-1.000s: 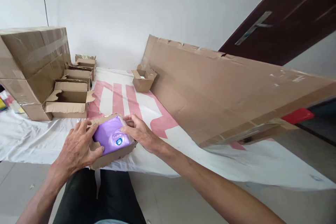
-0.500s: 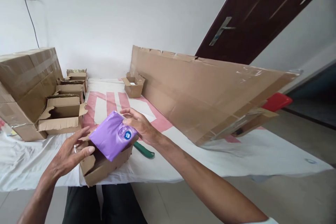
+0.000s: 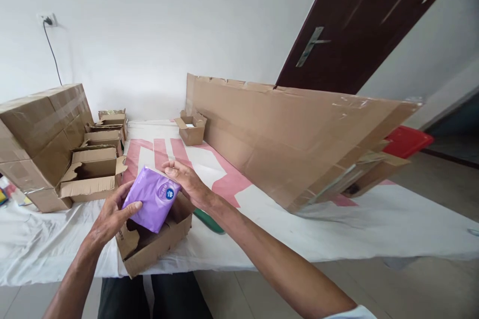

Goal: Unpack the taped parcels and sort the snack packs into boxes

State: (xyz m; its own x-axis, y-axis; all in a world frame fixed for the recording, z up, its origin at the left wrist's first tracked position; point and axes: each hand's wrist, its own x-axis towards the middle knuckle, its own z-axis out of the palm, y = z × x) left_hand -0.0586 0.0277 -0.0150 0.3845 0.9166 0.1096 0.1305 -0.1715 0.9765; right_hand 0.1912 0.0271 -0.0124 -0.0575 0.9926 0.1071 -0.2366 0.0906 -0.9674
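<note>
A purple tissue pack point(image 3: 151, 202) with a round blue logo is held tilted above an open cardboard box point(image 3: 160, 246) at the table's front edge. My left hand point(image 3: 117, 213) grips the pack's left side, thumb on the front face and fingers behind it. At the upper right corner, my right hand point(image 3: 187, 183) holds the pack too, its fingertips partly hidden behind the edge. Under my right wrist lies a dark green curved object point(image 3: 208, 221), partly covered by the box and my arm.
Several open cardboard boxes point(image 3: 92, 172) line a taped carton wall point(image 3: 48, 129) on the left. A small open box point(image 3: 192, 128) stands at the back. A tall cardboard panel point(image 3: 284, 134) runs along the right, with a red plastic item point(image 3: 407, 140) behind it. White cloth point(image 3: 262, 229) covers the table.
My left hand has closed onto the pack's left side, where it was apart before. The pack has moved slightly left and stands more upright. The camera view has shifted a little.
</note>
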